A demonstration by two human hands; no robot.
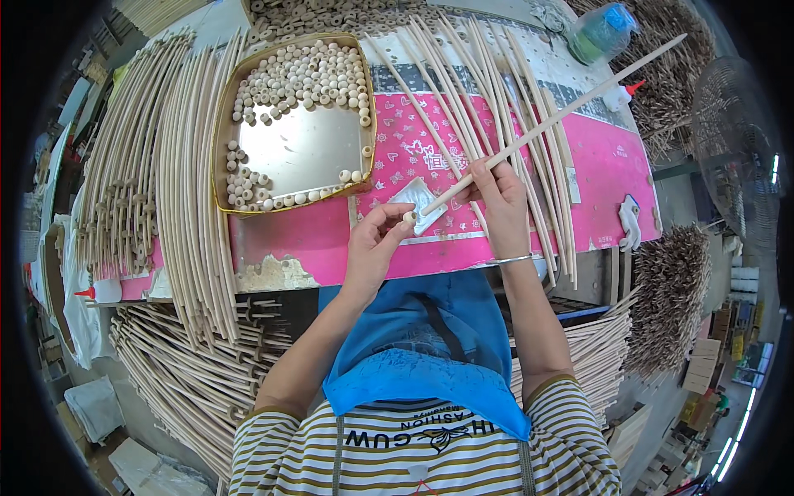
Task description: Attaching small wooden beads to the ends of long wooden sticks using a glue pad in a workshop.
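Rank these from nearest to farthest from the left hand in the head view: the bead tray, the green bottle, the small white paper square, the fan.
1. Small white paper square, just right of the left hand.
2. Bead tray, up and left on the table.
3. Green bottle, far upper right corner.
4. Fan, off the table at the right.

Scene was bright and evenly lit, daylight-ish, colours punchy on the pink desk (pixel 604 178). Strongest glare sat on the shiny bottom of the tray (pixel 302 149) around 11 o'clock, nearly blown out white. Shadows were soft and short. Fisheye bent the long wooden rods (pixel 186 174) hard toward the rim, and the corners went fully black. Centre was sharp, edges at 3 and 9 o'clock smeared.
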